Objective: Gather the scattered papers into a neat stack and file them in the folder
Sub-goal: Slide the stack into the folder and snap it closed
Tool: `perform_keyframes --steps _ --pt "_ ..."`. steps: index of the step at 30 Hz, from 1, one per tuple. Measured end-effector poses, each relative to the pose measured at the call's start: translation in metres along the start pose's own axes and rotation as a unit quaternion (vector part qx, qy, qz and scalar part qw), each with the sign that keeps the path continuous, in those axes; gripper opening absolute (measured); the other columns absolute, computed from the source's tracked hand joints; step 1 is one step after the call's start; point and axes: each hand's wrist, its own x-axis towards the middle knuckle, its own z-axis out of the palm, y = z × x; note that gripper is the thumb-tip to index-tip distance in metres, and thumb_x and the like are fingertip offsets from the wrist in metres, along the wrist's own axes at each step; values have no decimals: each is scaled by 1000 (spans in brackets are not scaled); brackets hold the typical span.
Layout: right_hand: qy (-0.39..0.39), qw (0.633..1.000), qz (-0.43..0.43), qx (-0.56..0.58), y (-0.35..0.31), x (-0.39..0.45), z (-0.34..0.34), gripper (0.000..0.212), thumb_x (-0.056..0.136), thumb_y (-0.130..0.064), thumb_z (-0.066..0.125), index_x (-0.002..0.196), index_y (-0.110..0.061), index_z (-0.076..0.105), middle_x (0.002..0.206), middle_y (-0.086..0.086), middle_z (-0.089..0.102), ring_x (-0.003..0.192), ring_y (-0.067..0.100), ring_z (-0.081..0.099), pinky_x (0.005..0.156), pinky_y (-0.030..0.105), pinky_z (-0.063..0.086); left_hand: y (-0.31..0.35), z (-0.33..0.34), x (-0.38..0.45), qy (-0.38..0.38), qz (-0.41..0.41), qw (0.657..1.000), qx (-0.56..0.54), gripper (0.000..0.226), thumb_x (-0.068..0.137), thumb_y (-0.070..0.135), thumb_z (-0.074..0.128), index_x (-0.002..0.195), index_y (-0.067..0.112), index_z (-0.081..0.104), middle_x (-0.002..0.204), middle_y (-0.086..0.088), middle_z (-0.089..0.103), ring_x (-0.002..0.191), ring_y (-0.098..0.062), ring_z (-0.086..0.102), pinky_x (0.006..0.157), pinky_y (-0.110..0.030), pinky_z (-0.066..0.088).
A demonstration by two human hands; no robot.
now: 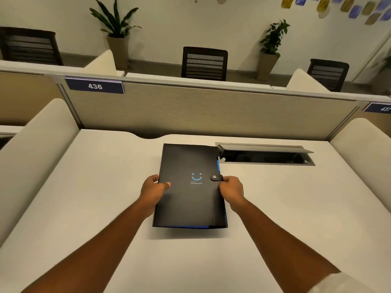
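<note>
A black folder [188,204] with a blue smile mark lies closed on the white desk [95,197], its snap strap fastened on the right edge. A thin blue edge shows along its bottom and right side. My left hand [153,190] grips the folder's left edge, thumb on the cover. My right hand [230,190] holds the right edge just below the snap strap. No loose papers are visible on the desk.
An open cable tray [266,157] is set into the desk behind and right of the folder. A beige partition [201,111] labelled 436 closes the back. Padded side dividers [36,144] stand left and right. Chairs and potted plants are beyond.
</note>
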Motion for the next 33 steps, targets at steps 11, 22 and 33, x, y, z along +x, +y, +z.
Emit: perform_keyframes --steps 11,22,33 --pt "24 998 4 -61 -35 87 25 20 97 -12 57 108 -6 71 104 13 72 89 28 67 69 31 52 32 22 95 -21 -6 998 67 60 93 16 63 148 15 36 152 -6 40 136 -31 42 106 -41 40" --pt "42 994 -6 -101 -38 146 49 23 94 -13 59 113 -9 71 114 14 65 90 29 66 77 33 55 24 39 148 -5 -21 995 94 52 95 17 61 143 15 42 146 -7 48 127 -29 50 103 -40 43" --pt "86 984 -41 -153 -26 145 66 35 94 -17 68 128 -7 64 127 12 50 104 29 64 96 36 56 17 38 151 -34 50 980 189 57 90 23 69 141 18 45 140 -6 54 122 -30 56 100 -45 49"
